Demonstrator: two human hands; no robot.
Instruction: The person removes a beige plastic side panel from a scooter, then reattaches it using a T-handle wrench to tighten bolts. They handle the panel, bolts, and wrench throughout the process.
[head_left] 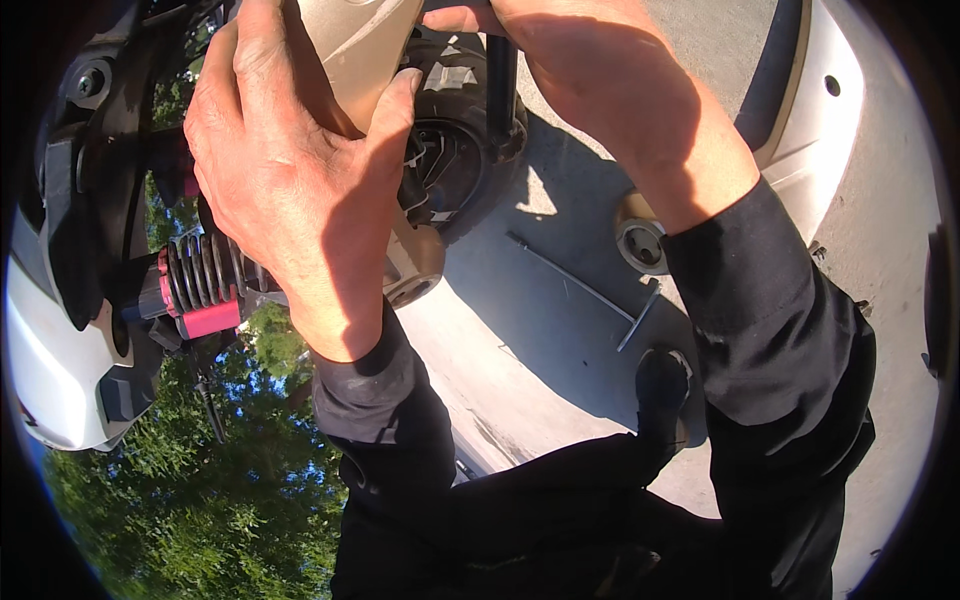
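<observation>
My left hand [285,165] is closed round a champagne-coloured metal or plastic part [355,50] at the top centre, thumb on its right side. My right hand [615,95] reaches to the top edge beside it, one finger extended toward that part's edge; the other fingers are largely out of view. Below and behind them is a wheel with a black tyre [450,78], next to a dark upright tube [500,90]. A coil spring shock [205,285] with pink-red fittings is left of my left wrist.
A T-handle tool [575,285] lies on the shaded concrete floor [555,370]. A champagne cylindrical piece [640,242] shows by my right wrist. White bodywork [65,370] is at left, a white panel [820,120] at right. My dark shoe [660,390] is at lower centre.
</observation>
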